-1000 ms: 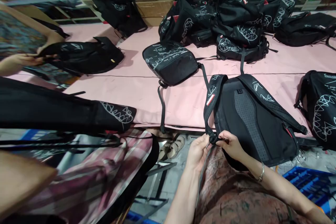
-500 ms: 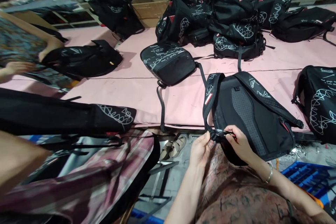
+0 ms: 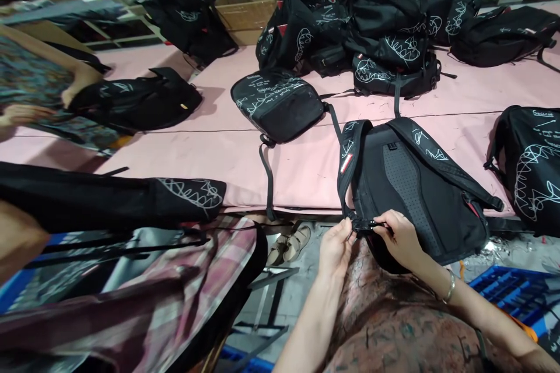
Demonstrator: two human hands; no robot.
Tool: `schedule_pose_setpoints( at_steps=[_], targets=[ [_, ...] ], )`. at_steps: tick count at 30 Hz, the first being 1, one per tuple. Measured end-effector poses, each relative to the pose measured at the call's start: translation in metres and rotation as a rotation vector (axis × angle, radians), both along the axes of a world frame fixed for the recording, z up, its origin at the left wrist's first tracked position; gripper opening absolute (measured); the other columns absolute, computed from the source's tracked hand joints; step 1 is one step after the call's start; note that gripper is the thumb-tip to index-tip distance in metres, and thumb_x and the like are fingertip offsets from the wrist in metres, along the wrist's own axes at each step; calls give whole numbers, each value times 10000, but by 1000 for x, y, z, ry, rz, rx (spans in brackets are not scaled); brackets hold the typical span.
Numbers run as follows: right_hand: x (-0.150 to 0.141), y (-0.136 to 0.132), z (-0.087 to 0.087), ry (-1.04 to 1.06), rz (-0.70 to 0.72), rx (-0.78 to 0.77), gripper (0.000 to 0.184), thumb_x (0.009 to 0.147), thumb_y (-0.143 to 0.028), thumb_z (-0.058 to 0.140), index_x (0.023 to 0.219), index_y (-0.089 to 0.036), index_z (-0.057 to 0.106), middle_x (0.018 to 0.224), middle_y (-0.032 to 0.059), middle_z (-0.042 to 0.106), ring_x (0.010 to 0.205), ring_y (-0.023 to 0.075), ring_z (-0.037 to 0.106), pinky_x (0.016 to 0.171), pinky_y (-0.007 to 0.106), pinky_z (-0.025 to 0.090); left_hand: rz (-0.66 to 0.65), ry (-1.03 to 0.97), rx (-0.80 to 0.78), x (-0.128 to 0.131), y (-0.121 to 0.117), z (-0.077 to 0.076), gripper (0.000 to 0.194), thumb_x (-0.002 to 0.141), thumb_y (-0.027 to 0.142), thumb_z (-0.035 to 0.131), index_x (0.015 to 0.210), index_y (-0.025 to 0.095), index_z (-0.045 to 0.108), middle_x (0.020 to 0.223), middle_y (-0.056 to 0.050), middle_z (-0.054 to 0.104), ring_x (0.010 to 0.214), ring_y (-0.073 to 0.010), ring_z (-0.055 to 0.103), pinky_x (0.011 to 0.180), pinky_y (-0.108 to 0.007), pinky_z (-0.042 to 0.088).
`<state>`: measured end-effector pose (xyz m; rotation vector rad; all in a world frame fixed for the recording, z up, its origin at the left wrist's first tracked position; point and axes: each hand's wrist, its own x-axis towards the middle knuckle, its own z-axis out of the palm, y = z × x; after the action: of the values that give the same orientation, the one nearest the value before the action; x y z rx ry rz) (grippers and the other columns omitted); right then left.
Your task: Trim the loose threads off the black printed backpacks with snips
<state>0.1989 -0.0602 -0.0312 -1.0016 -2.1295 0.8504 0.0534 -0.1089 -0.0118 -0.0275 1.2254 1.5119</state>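
Observation:
A black backpack (image 3: 409,186) lies with its padded back panel facing up at the table's front edge, its lower corner over my lap. My left hand (image 3: 336,247) is closed, pinching the lower end of the shoulder strap (image 3: 347,154) by its webbing and buckle. My right hand (image 3: 400,239) is closed around a small dark tool, which looks like thread snips (image 3: 377,224). Its tip points at the strap end beside my left fingertips. The fingers partly hide both the tool and the buckle.
The pink-covered table (image 3: 301,172) carries another backpack (image 3: 277,105), a backpack at the right (image 3: 536,169) and a backpack pile (image 3: 389,29). Left, a person in plaid (image 3: 175,297) has a black bag (image 3: 188,195). Another person's arm (image 3: 81,78) is beyond. A blue crate (image 3: 503,288) stands low right.
The tool in my right hand has shifted slightly, and its metallic glint no longer shows. My left hand keeps its pinch. The neighbour's arm at left has drawn back toward the frame edge.

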Motion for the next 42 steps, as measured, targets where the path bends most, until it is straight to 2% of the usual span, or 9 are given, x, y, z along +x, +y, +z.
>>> schedule_pose_setpoints(
  at_steps=[15,17,22,26,30,34,36,40,42],
  targets=[
    [-2,5,-3,39,13,56,223,887,-298,438,752,-168,559,748,40,585,737,170,500,678,281,353,-7,-19,6,-1,0,-4,238,496,183,811,638,75,654,673,-30,636,603,-74,565,595,-170,461],
    [-4,6,-6,108,7,-65,200,866,-274,452,724,-169,546,746,32,587,741,162,513,695,277,364,-12,-24,5,-2,0,-5,224,510,180,806,631,74,651,674,-31,635,607,-72,568,598,-164,466],
    [-18,10,-24,402,-21,-651,147,764,-304,516,817,-169,536,770,9,586,725,138,543,664,243,418,-88,-12,-8,-8,1,-9,171,587,179,768,650,72,650,668,-51,635,592,-80,572,580,-175,478],
    [-32,7,-37,385,106,-828,192,639,-274,619,773,-158,545,723,-18,552,673,115,505,628,222,402,-176,86,13,-13,-1,-9,202,601,244,760,675,83,662,716,-77,646,627,-105,582,623,-215,491],
    [-40,3,-35,387,84,-823,163,645,-279,594,664,-154,491,618,-43,468,582,88,418,547,199,337,-254,302,54,-24,-5,-4,286,522,262,784,728,86,690,824,-97,650,753,-155,592,751,-281,476],
    [-45,-2,-32,391,41,-810,208,633,-286,600,627,-161,434,571,-55,400,540,76,345,498,190,268,-182,626,38,-28,-11,-8,145,540,181,740,663,121,692,889,-82,629,867,-179,560,859,-300,415],
    [-47,-7,-33,412,38,-795,233,638,-283,601,611,-167,400,565,-58,375,537,74,327,494,187,258,-102,888,48,-21,-13,-17,79,609,172,675,682,145,687,930,-83,629,920,-192,554,897,-321,394],
    [-45,-16,-36,454,42,-765,289,659,-290,606,603,-175,347,554,-62,328,532,74,293,486,188,245,31,1547,147,-5,-14,-33,132,702,159,555,776,142,663,967,-127,634,932,-211,582,848,-348,441],
    [-38,-18,-36,478,40,-742,294,678,-312,601,604,-173,352,567,-56,319,540,77,285,492,193,247,-96,1609,225,-6,-15,-30,128,732,180,544,774,147,661,983,-131,630,948,-212,583,842,-347,450]
  ],
)
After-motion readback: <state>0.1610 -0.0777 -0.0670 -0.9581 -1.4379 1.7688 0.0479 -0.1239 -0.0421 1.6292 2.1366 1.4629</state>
